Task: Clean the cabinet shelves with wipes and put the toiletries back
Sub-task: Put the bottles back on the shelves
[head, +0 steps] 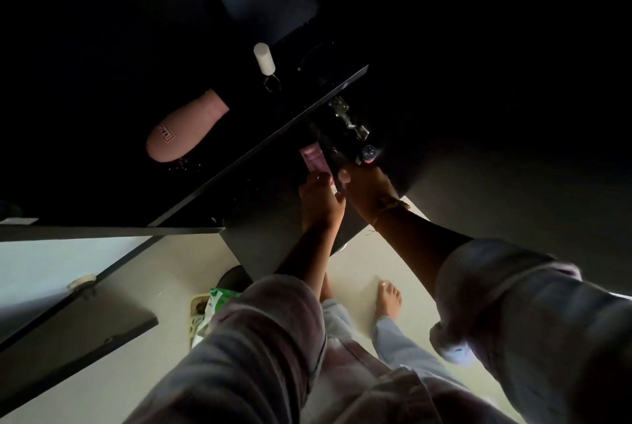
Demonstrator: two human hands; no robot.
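I look down into a dark black cabinet. My left hand point(319, 201) holds a pink tube point(314, 160) inside the lower compartment, below the shelf edge point(260, 146). My right hand point(367, 191) is close beside it, fingers curled near the tube's lower end; whether it grips anything I cannot tell. A small bottle with a blue cap point(370, 153) stands just beyond my right hand. On the shelf above lie a large pink bottle point(184, 129) and a white cylindrical container point(264, 57).
A metal hinge point(349, 117) is fixed at the cabinet's right side. An open black door point(75, 328) juts out at lower left. A green-and-white wipes pack point(213, 304) lies on the pale floor near my bare feet point(388, 300).
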